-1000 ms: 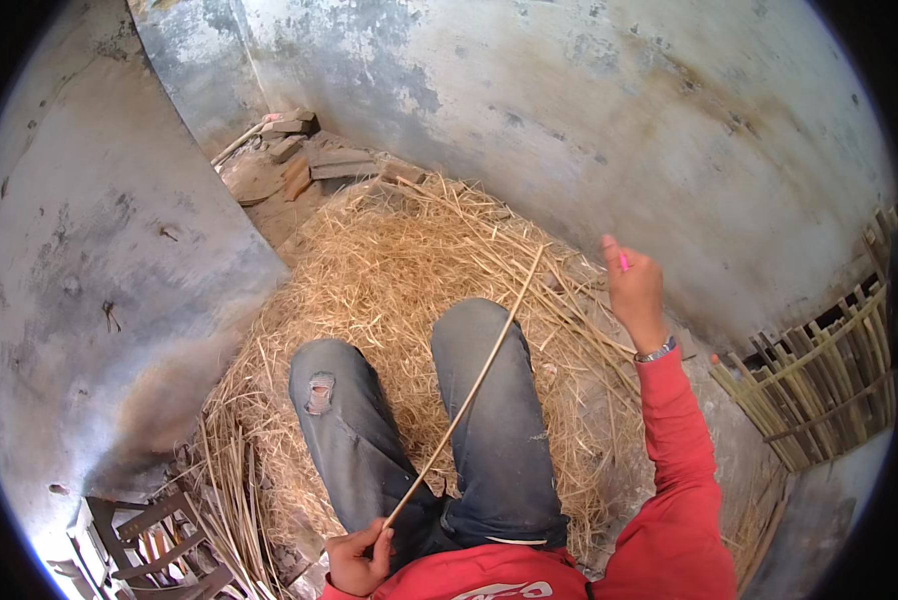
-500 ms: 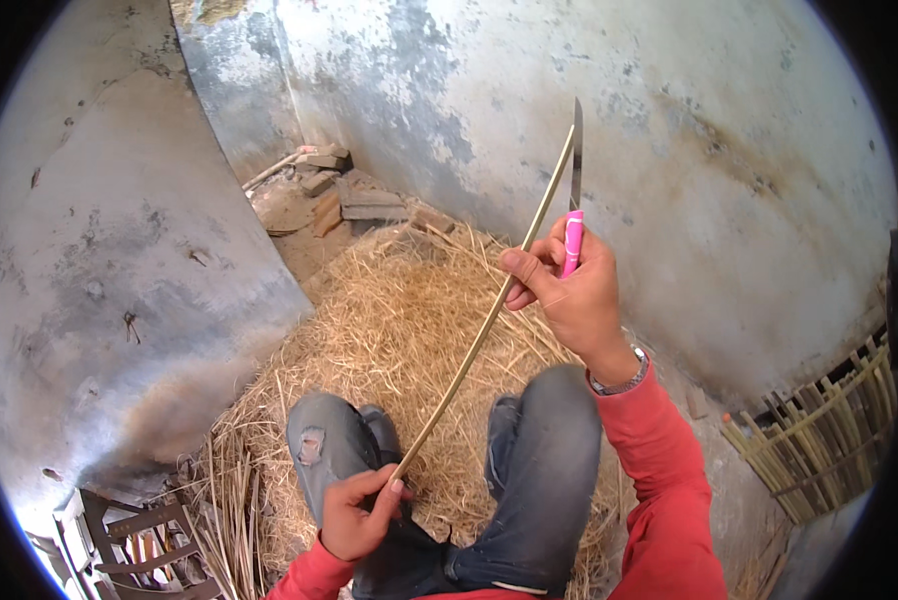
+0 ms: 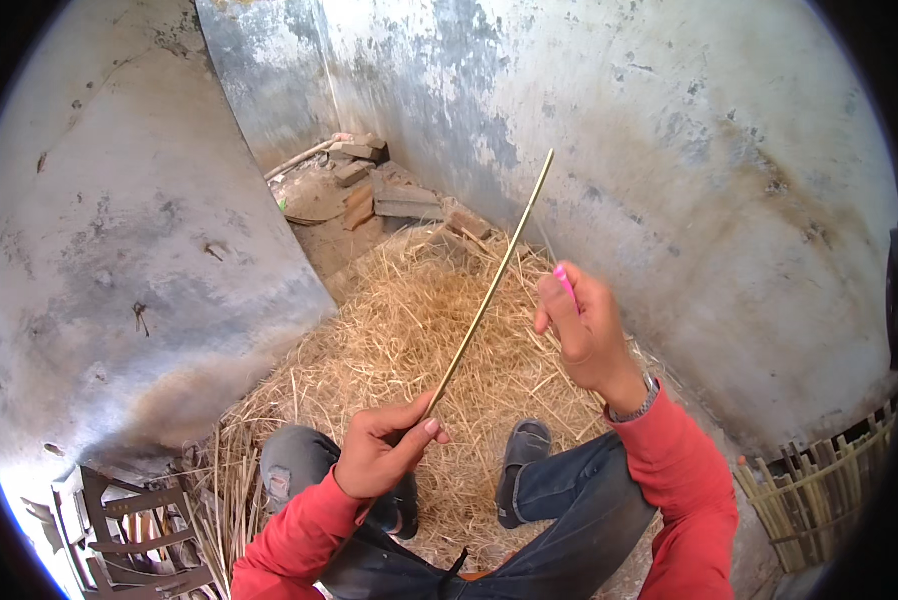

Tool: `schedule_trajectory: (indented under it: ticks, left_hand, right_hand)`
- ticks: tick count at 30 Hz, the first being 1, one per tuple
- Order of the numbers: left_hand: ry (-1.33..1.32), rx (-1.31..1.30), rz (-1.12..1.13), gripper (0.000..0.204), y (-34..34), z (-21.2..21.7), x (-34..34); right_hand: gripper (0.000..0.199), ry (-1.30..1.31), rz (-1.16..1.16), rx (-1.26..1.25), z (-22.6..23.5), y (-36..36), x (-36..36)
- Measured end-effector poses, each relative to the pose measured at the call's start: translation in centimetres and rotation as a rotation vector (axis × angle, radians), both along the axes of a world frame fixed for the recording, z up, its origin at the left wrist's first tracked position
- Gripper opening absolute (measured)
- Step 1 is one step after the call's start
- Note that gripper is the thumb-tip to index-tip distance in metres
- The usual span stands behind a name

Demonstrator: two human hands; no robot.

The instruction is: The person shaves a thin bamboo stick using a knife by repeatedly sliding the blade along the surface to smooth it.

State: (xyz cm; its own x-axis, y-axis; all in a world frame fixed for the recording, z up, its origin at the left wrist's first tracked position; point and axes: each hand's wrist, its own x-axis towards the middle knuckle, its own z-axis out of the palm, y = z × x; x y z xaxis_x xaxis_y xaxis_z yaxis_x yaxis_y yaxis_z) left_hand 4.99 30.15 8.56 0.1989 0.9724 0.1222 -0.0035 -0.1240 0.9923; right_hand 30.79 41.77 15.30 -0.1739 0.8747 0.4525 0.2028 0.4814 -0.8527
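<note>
A thin, pale green strip, likely split cane or bamboo, slants up and to the right from my left hand. My left thumb and fingers pinch its lower end, and the upper end stands free. To the right, my right hand is closed round a knife's pink handle. The knife's blade shows only as a faint, blurred streak pointing up and left, behind the strip. My right fingers are apart from the strip.
Pale shavings cover the floor between and beyond my feet. Loose bricks lie in the far corner by the worn walls. A slatted basket stands at the right; a dark wooden chair frame and long strips are at the lower left.
My right hand has let go of the strip and moved down, with the knife tilting left. My left hand has risen with the strip's lower end. My knees have spread apart.
</note>
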Motion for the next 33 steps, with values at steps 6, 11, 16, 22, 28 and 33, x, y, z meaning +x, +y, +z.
schedule_trajectory:
  ticks: [6,11,16,22,28,33]
  left_hand:
    - [-0.220,-0.306,-0.006,0.038,0.4,-2.3,-0.8]
    - [-0.371,-0.394,-0.020,0.036,1.9,-2.3,-0.2]
    - [-0.397,-0.409,0.019,0.035,1.8,-2.3,0.3]
    - [0.116,0.050,0.243,0.030,0.2,-3.2,0.2]
    - [0.320,0.251,0.326,0.026,0.1,-3.6,-0.4]
    - [0.369,0.299,0.388,0.025,0.6,-3.1,-0.8]
  right_hand:
    - [0.051,-0.400,0.107,-0.115,-2.3,0.4,-0.2]
    - [0.051,-0.624,0.220,0.013,-3.8,-1.8,-2.8]
    - [0.049,-0.738,0.187,0.215,-4.9,-0.4,-4.1]
    - [0.044,-0.595,-0.112,0.023,-3.2,4.1,-1.7]
    - [0.058,-0.785,0.279,0.107,-6.2,-2.3,-4.8]
    - [0.048,-0.731,0.189,0.275,-5.1,-0.5,-5.7]
